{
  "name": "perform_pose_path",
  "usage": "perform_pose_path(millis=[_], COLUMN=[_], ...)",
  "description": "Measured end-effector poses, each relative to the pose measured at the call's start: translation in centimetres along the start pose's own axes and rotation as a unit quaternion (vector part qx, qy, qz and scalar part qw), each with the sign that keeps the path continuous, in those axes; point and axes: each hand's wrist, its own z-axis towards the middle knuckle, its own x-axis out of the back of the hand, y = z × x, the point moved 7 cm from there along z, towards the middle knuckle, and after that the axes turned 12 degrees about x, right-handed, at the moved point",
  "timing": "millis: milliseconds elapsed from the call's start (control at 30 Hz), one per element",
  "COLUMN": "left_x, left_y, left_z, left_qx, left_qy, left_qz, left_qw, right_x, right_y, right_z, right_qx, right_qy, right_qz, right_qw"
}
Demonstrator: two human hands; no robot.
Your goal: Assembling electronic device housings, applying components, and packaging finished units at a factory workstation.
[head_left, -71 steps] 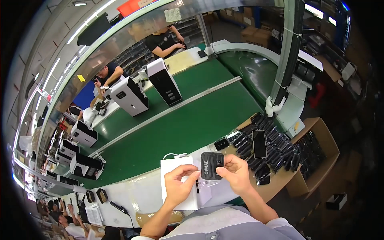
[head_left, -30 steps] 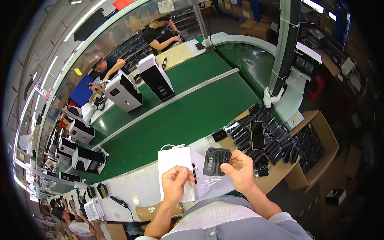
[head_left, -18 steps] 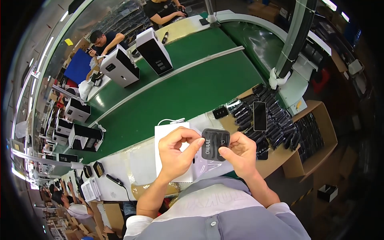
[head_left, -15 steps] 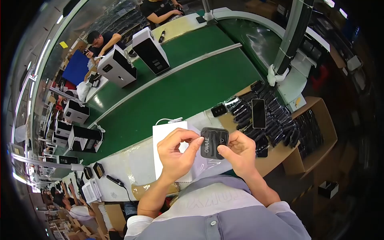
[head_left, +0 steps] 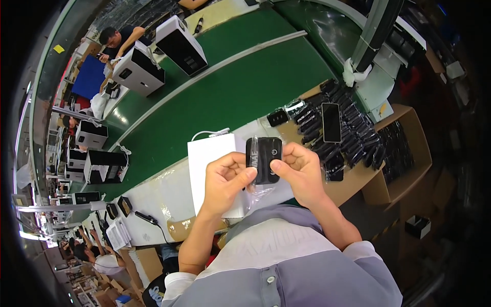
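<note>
In front of my body, both hands hold a flat black rectangular device point(head_left: 266, 153) with rounded corners and a power symbol, in a clear plastic bag. My left hand point(head_left: 224, 179) is closed on its left edge, thumb across the front. Around the right edge my right hand point(head_left: 303, 171) is closed, its thumb pressed on the face near the symbol. Loose clear film hangs below the device. Behind my left hand a white appliance point(head_left: 207, 158) with a white cord stands on the bench, partly hidden by that hand.
A pile of wrapped black items point(head_left: 353, 123) lies on cardboard at the right, with a smartphone point(head_left: 331, 123) on top. Beyond is an open carton point(head_left: 422, 158). A green conveyor point(head_left: 230, 97) runs behind, carrying white appliances point(head_left: 140, 71). A co-worker point(head_left: 123, 41) sits across it.
My left thumb has come down onto the device's front, and the device is turned more upright. Loose film now shows below it. The whole view has shifted slightly.
</note>
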Motion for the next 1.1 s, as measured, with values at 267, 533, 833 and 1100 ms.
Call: perform_pose_path(millis=[267,533,833,1100], left_x=[1.0,1.4,1.4,1.4], left_y=[-0.6,-0.8,-0.9,-1.2], left_z=[0.2,0.5,1.2,1.2], left_qx=[0.011,0.017,0.022,0.004], left_qy=[0.01,0.02,0.004,0.031], left_qz=[0.032,0.026,-0.024,-0.012], left_qw=[0.999,0.999,0.999,0.999], right_x=[1.3,1.4,1.3,0.7], right_y=[0.0,0.3,2.1,2.5], right_z=[0.4,0.3,-0.3,-1.3], right_qx=[-0.067,-0.049,-0.056,-0.103], right_qy=[-0.069,-0.056,-0.131,-0.06], right_qz=[-0.104,-0.081,-0.052,-0.031], right_qw=[0.99,0.994,0.988,0.992])
